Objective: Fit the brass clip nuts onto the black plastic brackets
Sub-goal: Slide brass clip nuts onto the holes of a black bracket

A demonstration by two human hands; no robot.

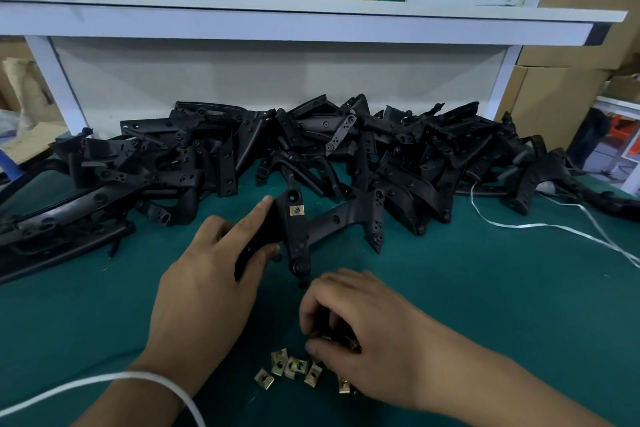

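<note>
My left hand point(211, 274) grips a black plastic bracket point(294, 232) upright on the green mat, index finger stretched along its upper edge. One brass clip nut point(297, 210) sits fitted near the top of that bracket. My right hand point(353, 319) hovers low over a small heap of loose brass clip nuts point(294, 367) near the front edge, fingers curled down and pinching a clip nut point(353, 345) at the heap's right side. Part of the heap is hidden under that hand.
A big pile of black brackets point(311, 149) spans the back of the green mat point(485, 288) below a white shelf point(294, 21). White strapping point(554, 225) trails at right and another strap point(104, 388) loops over my left wrist. Cardboard boxes point(554, 97) stand at right.
</note>
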